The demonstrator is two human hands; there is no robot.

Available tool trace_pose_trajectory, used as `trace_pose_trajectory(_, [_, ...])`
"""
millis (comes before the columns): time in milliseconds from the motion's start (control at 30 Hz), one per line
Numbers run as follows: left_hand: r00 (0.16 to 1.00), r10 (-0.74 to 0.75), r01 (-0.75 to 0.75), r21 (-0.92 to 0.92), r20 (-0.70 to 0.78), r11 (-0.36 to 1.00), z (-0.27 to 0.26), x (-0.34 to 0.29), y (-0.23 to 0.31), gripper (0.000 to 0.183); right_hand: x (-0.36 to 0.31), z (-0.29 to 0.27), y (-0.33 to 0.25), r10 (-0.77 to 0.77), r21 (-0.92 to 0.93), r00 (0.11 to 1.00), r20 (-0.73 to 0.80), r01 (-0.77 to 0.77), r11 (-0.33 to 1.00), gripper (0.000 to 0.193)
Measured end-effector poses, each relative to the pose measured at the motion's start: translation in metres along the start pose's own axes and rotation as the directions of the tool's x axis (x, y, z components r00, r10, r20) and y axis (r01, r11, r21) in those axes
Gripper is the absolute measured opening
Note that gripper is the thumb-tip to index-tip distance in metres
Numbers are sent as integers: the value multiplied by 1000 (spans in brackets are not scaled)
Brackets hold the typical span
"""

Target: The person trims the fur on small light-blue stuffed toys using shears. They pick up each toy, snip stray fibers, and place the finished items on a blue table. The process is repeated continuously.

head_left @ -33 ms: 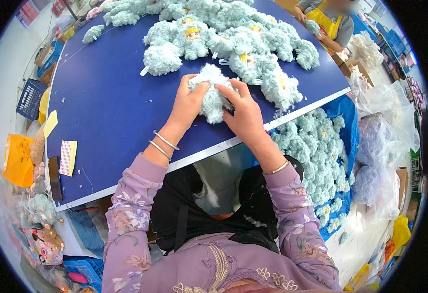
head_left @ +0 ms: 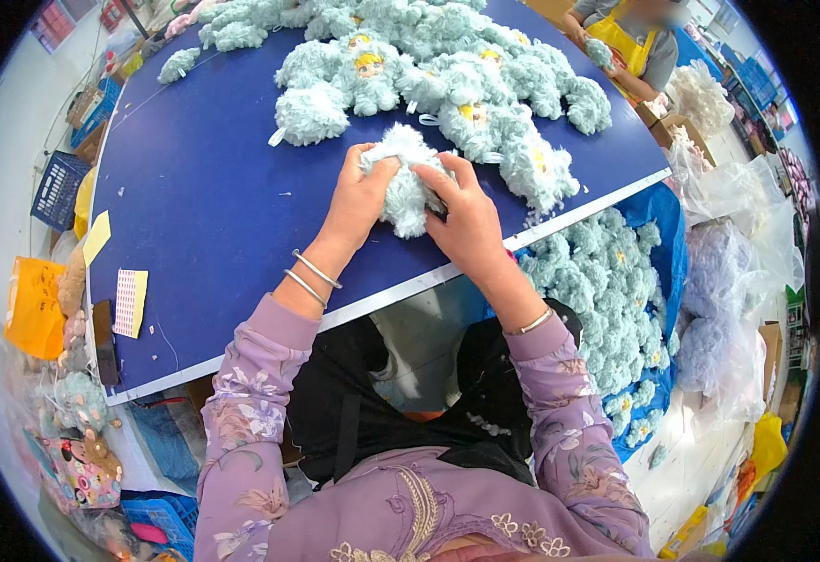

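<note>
Both of my hands grip a pale mint plush toy just above the near part of the blue table. My left hand closes on its left side, thumb pressed into the fur. On its right side, my right hand pinches the fur with thumb and fingers. No face shows on this toy from here. Beyond my hands lies a heap of similar plush toys, several with yellow-haired doll faces and white loops. One toy with white fluff beside it lies by the right edge.
A blue sack full of mint plush toys stands right of my legs. At the table's left lie a dotted sticker sheet and a yellow paper. A co-worker in a yellow apron handles a plush toy at the far right.
</note>
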State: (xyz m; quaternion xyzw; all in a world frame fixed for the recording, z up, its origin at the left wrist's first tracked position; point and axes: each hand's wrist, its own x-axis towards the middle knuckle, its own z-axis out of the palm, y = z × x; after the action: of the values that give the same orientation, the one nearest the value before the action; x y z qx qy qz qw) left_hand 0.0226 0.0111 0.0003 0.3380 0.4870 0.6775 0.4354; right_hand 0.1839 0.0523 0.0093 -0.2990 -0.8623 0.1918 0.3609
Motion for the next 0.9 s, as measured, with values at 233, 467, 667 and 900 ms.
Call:
trace_pose_trajectory(233, [991,-124,131,-155,52,979,0,1,-7,38,1,1,-6,4,-2,999,45,-4,1000,59])
trace_pose_trajectory(467, [992,-96,102,-71,80,992,-2,1,-8,34,-1,6,3,10,109,1000,-9,-9,994,43])
trace_pose_trajectory(667, [963,61,-112,183,264,977,6,-8,14,53,6,-19,8,241,572,961,138,-276,773,43])
trace_pose_trajectory(900, [963,15,-57,150,268,987,5,-10,18,43,12,-33,0,233,663,963,134,-262,702,54])
